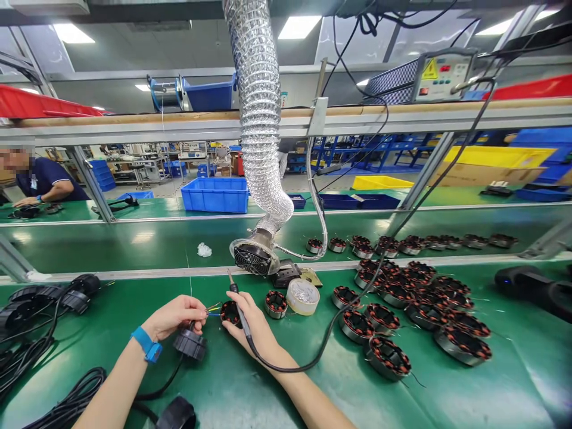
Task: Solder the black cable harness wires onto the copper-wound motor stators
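My left hand (179, 316), with a blue strap on its wrist, pinches thin coloured wires (214, 310) near a motor stator (229, 313). Just under those fingers hangs or rests a black round cable end cap (190, 344); which of the two I cannot tell. My right hand (252, 322) grips a soldering iron (242, 310), its tip pointing up and away, while the thumb touches the same stator. A second stator (276, 304) sits to the right, beside a round tub (302, 297) of pale material.
A fume extraction hose (263, 119) hangs over the bench, its fan (252, 257) behind my hands. Many stators (393, 292) cover the right side. Black cables (49, 322) lie left. The iron's cord (333, 322) crosses the bench. Across the aisle a person (49, 179) works.
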{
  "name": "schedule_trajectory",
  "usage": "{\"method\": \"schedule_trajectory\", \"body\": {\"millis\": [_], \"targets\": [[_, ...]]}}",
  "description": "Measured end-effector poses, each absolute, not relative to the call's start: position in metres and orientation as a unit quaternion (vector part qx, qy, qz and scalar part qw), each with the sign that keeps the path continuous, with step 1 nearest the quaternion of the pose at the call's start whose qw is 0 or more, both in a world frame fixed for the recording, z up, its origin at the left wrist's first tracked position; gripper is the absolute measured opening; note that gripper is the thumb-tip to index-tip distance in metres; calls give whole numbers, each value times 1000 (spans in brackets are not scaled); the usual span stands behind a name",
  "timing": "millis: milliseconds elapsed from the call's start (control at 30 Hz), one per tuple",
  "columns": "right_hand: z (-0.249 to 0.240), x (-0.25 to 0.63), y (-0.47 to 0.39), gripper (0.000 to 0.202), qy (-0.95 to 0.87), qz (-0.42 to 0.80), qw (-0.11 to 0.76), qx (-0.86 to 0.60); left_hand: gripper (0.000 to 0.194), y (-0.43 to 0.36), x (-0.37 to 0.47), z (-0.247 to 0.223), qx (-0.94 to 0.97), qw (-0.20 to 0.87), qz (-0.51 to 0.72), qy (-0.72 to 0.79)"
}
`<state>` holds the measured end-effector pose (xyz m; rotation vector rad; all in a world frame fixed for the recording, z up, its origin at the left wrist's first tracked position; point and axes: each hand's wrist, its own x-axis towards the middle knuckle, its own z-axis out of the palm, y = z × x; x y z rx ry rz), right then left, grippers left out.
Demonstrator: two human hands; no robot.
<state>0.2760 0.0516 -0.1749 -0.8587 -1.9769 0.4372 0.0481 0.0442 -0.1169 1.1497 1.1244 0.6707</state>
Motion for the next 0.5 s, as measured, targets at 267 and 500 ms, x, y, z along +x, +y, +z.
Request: {"method": "schedule_trajectory", "body": {"millis": [267, 500], "targets": [[-173, 279, 56, 69, -794, 219, 457, -336, 43, 48, 63, -124, 572, 559, 282, 530], [-174, 274, 52, 67, -794, 220, 457, -335, 55, 44, 77, -127, 587, 526, 266, 554]]}}
